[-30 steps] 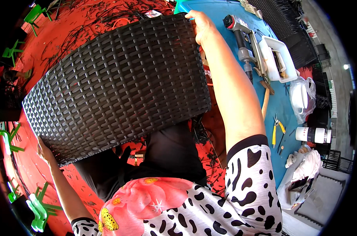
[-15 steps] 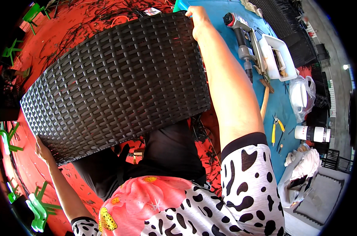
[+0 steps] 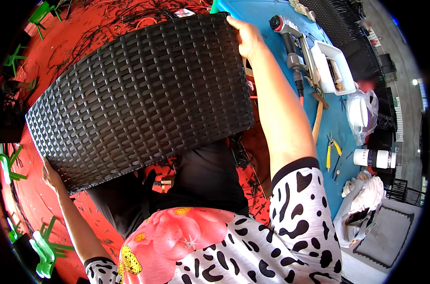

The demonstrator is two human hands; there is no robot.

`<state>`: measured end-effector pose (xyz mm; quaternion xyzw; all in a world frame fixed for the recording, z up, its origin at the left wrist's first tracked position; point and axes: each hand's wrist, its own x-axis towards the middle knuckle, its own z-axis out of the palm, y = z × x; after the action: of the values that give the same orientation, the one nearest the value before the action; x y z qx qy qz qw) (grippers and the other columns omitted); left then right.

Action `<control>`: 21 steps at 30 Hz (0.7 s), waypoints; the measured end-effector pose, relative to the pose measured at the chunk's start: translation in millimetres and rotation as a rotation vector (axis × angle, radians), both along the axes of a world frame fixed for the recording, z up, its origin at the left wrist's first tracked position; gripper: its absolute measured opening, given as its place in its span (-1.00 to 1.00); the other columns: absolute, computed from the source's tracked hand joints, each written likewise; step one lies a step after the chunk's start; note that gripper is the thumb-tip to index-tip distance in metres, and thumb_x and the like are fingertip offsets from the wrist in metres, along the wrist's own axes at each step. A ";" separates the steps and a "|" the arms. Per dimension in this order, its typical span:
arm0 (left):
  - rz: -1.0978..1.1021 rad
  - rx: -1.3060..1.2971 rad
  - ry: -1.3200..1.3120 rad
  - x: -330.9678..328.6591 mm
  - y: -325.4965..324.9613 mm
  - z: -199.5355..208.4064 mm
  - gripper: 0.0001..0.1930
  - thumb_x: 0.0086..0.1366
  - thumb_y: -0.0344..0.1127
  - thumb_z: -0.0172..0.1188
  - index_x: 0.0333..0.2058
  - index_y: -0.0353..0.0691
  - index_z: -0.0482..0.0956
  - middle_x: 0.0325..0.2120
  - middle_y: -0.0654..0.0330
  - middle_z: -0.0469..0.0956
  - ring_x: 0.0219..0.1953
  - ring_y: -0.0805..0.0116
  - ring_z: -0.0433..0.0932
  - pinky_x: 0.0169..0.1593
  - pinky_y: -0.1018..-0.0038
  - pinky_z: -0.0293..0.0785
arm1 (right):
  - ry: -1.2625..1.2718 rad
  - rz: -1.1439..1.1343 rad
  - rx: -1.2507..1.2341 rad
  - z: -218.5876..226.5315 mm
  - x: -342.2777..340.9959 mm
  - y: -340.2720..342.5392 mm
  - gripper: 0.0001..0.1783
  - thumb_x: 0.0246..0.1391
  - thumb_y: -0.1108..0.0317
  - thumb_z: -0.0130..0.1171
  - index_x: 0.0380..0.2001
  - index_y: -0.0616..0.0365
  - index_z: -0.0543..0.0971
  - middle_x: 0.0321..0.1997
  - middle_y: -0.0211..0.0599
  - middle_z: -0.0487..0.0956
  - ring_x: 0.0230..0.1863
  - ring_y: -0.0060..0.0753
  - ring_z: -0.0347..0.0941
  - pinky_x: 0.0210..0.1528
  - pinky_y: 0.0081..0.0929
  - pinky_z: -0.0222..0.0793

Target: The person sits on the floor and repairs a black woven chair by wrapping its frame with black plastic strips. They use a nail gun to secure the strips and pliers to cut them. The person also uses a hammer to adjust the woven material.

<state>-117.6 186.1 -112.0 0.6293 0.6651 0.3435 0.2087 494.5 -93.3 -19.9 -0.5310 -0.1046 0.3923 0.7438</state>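
Observation:
A large black woven wicker panel [image 3: 144, 94] spans the space in front of me, above my lap. My left hand [image 3: 52, 177] is closed on its near left edge, with the fingers partly hidden by the rim. At the far right corner my right hand [image 3: 247, 38] grips the panel's edge, the arm stretched forward. Most of what lies beneath the panel is hidden by it.
On the blue table [image 3: 338, 118] at right lie a pneumatic stapler [image 3: 290, 47], a hammer [image 3: 318, 116], yellow-handled pliers [image 3: 333, 151] and a white tray [image 3: 335, 68]. A white bottle [image 3: 373, 158] stands beyond. Black strips litter the red floor [image 3: 91, 217]; green stools [image 3: 44, 251] stand left.
My right hand has slid slightly right and nearer to me along the panel's edge. The panel has shifted only a little; my left hand keeps its hold.

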 end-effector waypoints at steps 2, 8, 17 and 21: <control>0.015 0.032 0.012 0.9 -2.6 2.5 -0.42 0.20 0.19 -0.03 -0.32 -0.31 0.59 -0.52 0.18 0.54 -0.45 0.41 0.45 -0.32 0.44 0.34 | -0.136 -0.042 -0.028 -26.0 13.8 0.7 -0.55 -0.02 0.16 0.24 -0.19 0.32 0.48 -0.01 0.04 0.44 0.09 -0.17 0.26 0.08 -0.07 0.18; 0.019 0.077 -0.002 4.4 -6.0 4.5 -0.42 0.20 0.19 -0.02 -0.31 -0.31 0.59 -0.51 0.17 0.56 -0.46 0.40 0.45 -0.31 0.44 0.35 | -0.341 -0.176 -0.115 -22.5 3.7 9.9 -0.52 -0.05 0.13 0.26 -0.22 0.35 0.50 -0.09 -0.01 0.49 -0.01 -0.22 0.33 0.13 -0.12 0.11; 0.034 0.168 0.041 8.5 -7.5 2.1 -0.32 0.20 0.28 -0.12 -0.44 -0.36 0.57 -0.58 0.04 0.50 -0.46 0.23 0.41 -0.27 0.31 0.31 | 0.126 -0.060 0.024 -11.6 7.7 -2.1 -0.51 0.02 -0.06 0.13 -0.46 0.25 0.50 -0.51 -0.17 0.54 -0.54 -0.30 0.46 -0.49 -0.26 0.44; 0.017 0.093 -0.002 6.8 -5.5 2.6 -0.39 0.21 0.21 -0.06 -0.39 -0.35 0.58 -0.54 0.08 0.52 -0.44 0.28 0.42 -0.25 0.35 0.32 | -0.016 -0.141 -0.120 -8.0 19.9 5.4 -0.44 0.02 -0.14 0.09 -0.39 0.26 0.49 -0.44 -0.20 0.55 -0.40 -0.30 0.48 -0.31 -0.29 0.44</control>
<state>-110.8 180.7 -109.4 0.6324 0.6533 0.3767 0.1771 514.4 -88.0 -27.9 -0.5838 -0.0493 0.3403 0.7355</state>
